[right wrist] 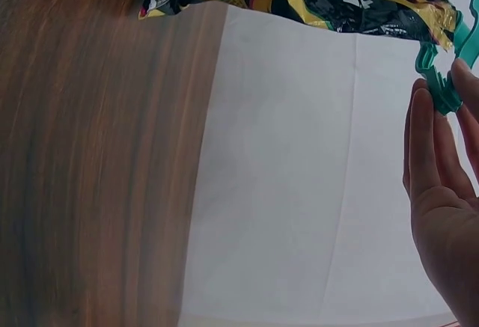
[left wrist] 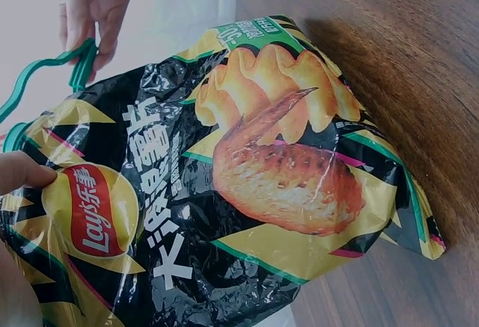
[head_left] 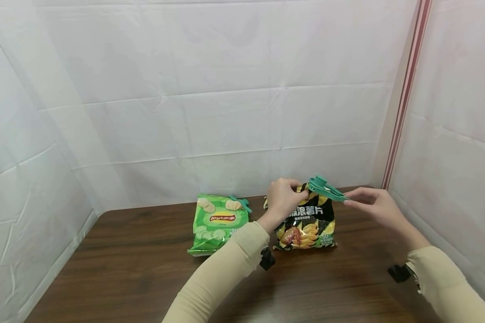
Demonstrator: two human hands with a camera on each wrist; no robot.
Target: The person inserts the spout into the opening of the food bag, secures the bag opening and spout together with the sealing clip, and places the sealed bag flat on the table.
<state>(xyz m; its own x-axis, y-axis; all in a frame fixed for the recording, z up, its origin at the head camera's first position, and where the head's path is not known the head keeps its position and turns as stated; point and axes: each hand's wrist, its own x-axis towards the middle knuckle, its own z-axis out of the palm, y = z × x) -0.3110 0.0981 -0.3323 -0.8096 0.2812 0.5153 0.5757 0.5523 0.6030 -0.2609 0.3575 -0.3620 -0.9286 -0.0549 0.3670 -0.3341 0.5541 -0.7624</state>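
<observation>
A black and yellow Lay's chip bag (head_left: 305,229) stands near the table's back edge, its front printed with a chicken wing and wavy chips. My left hand (head_left: 282,198) grips the bag's top, the thumb pressing close to the round logo in the left wrist view. On the right, my right hand (head_left: 373,204) pinches one end of a teal bag clip (head_left: 327,189) between thumb and fingers. The clip's two arms (right wrist: 426,61) are spread apart, right at the bag's top edge. Part of that top edge is hidden behind my left hand.
A green Lay's chip bag (head_left: 212,231) lies left of the black one, with another teal clip (head_left: 243,204) at its upper right corner. White sheeting (head_left: 226,112) hangs behind and on both sides of the brown wooden table (head_left: 137,260).
</observation>
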